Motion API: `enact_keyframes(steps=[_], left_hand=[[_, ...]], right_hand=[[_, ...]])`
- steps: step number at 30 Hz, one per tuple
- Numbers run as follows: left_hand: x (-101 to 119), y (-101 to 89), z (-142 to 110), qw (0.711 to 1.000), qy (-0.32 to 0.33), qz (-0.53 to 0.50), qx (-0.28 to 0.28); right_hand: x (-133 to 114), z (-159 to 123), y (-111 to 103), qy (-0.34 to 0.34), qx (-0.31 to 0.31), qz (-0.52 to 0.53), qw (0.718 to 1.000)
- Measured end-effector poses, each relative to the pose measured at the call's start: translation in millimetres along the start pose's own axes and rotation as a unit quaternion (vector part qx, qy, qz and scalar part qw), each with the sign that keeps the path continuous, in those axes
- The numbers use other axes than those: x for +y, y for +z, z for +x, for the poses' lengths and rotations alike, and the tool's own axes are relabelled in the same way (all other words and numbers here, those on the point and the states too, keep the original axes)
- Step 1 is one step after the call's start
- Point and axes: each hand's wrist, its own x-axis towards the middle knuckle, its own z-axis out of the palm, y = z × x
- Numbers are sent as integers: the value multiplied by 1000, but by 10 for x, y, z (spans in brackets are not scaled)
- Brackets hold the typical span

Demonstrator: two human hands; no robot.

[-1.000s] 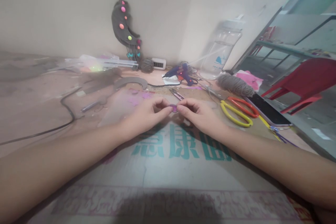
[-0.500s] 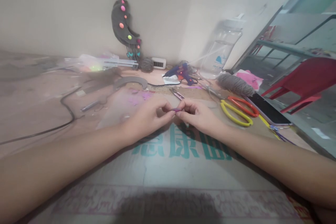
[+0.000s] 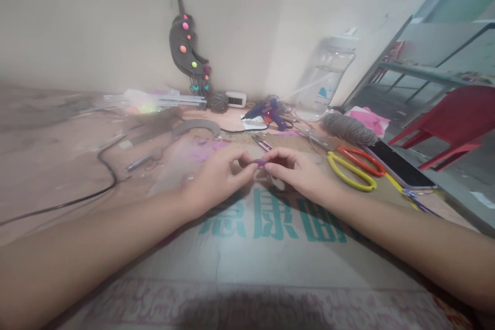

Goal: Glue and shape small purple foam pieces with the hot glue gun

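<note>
Between my fingertips is a small purple piece [image 3: 260,163], its exact kind too small to make out. My left hand [image 3: 226,172] pinches its left end with thumb and forefinger. My right hand [image 3: 296,171] pinches the right end the same way. Both hands are just above a board or sheet [image 3: 247,263] printed with large green characters. Purple scraps [image 3: 203,149] lie beyond my left hand. A small cutter [image 3: 262,142] rests just past my fingertips. To the right of my right hand lie scissors [image 3: 351,170] with yellow and orange handles.
A blue glue gun [image 3: 266,113] stands at the back beside a clear water bottle [image 3: 325,82]. Grey yarn [image 3: 350,128] and a phone [image 3: 400,164] lie at right. A black cable [image 3: 112,172] crosses the left side. A decorated grey crescent [image 3: 183,49] hangs on the wall.
The view has shifted slightly, so the surroundings sit a little lower and farther right. My hands still pinch the purple piece, and slightly more of it shows between the fingertips.
</note>
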Motion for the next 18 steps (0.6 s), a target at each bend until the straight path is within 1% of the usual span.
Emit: enact_keyframes(steps=[2,6,10,13,16,18], left_hand=[[3,-2,0,1000,2,6,3],[8,14,-6,1000,12,15,3],[-12,56,-13,997,67,36,18],[-39,83,-11,994,102,45,13],[-56,94,-5,992,119,47,14],[-58,98,-1,992,117,45,13]], right_hand=[[11,14,21,0,17,-9,1000],[21,31,64,12,11,1,1000],[45,22,67,20,-10,29,999],[91,22,60,18,-24,56,998],[130,31,58,17,-31,66,997],[133,32,57,19,-32,63,997]])
